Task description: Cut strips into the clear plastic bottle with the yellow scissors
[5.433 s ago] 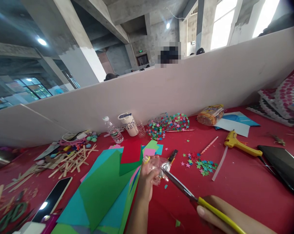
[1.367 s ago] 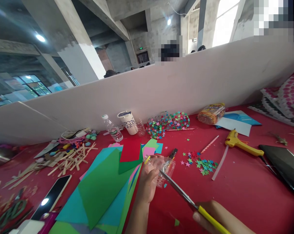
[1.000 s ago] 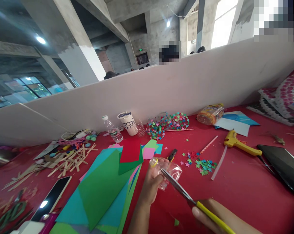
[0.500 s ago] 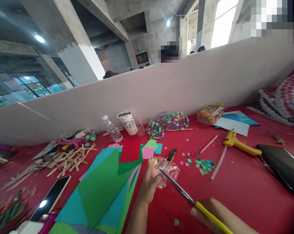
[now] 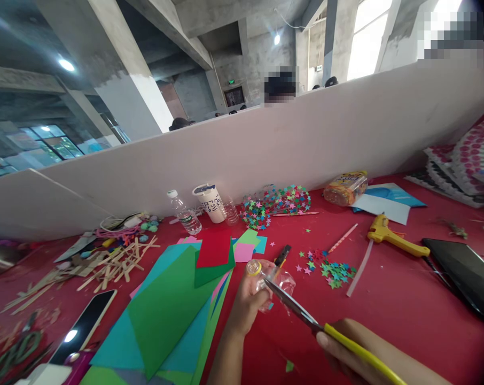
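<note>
My left hand is wrapped round a cut clear plastic bottle, its neck with a yellow ring facing up and to the left. In my right hand are scissors with yellow handles, whose blades reach across to the bottle just below the neck. Whether the tips cut into the plastic I cannot tell. Behind the bottle a black box cutter lies on the red table. A small green paper scrap rests in front of my hands.
Coloured paper sheets are stacked at left, beside a phone and wooden sticks. Star sequins and a yellow glue gun lie to the right. A water bottle and a cup stand along the white partition.
My right hand has shifted slightly right and the scissors have moved a little with it. My left hand still holds the bottle, which has tilted slightly.
</note>
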### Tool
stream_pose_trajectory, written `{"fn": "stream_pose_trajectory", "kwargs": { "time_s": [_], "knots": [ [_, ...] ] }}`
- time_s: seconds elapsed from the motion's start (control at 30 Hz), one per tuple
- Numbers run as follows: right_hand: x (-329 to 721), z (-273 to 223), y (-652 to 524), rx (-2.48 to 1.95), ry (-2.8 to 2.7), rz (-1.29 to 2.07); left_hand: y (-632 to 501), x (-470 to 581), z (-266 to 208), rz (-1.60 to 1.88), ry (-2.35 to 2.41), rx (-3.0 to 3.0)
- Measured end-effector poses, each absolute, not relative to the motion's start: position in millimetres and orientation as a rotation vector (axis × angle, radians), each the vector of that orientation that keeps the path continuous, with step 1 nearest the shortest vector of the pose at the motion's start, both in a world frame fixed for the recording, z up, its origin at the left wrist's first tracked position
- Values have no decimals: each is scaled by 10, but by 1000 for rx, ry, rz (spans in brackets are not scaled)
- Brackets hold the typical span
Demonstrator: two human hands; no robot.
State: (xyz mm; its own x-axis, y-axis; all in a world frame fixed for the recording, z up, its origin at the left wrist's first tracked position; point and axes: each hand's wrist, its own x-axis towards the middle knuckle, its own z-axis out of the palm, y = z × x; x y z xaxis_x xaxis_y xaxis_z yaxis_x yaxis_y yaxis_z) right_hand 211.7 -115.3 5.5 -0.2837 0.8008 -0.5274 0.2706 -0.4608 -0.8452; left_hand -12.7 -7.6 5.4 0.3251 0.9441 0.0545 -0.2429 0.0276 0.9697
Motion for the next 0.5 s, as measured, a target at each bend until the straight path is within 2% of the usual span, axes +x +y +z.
{"fn": "stream_pose_trajectory", "kwargs": {
  "time_s": [0.27, 0.5],
  "knots": [
    [2229, -8, -1182, -1646, -1302, 1776, -86, -124, 89, 1058, 817, 1289],
    [2184, -150, -1212, -1607, -1355, 1586, -134, -110, 165, 1122, 855, 1251]
  ]
}}
